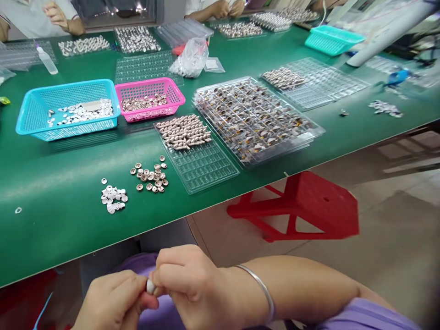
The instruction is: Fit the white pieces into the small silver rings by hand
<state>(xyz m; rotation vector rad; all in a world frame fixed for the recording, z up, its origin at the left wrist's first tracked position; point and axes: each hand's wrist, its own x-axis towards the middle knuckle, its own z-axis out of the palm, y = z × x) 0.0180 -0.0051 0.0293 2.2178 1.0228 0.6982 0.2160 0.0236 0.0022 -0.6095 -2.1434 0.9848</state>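
Note:
Below the table's near edge, my left hand (115,298) and my right hand (189,284) meet over my lap. Both pinch one small, rounded, whitish piece (150,286) between thumbs and fingertips; most of it is covered, so its exact kind does not show. On the green table beyond lie a loose pile of small white discs (114,198) and a pile of small brown cup-shaped pieces (151,176). To their right, a clear compartment tray (202,167) carries rows of assembled brownish pieces (184,131) on its far half.
A blue basket (68,133) of white discs and a pink basket (151,114) of brown cups stand behind the piles. Stacked filled trays (254,119) sit to the right. A red stool (309,206) stands beside the table. Co-workers' hands (57,16) show across it.

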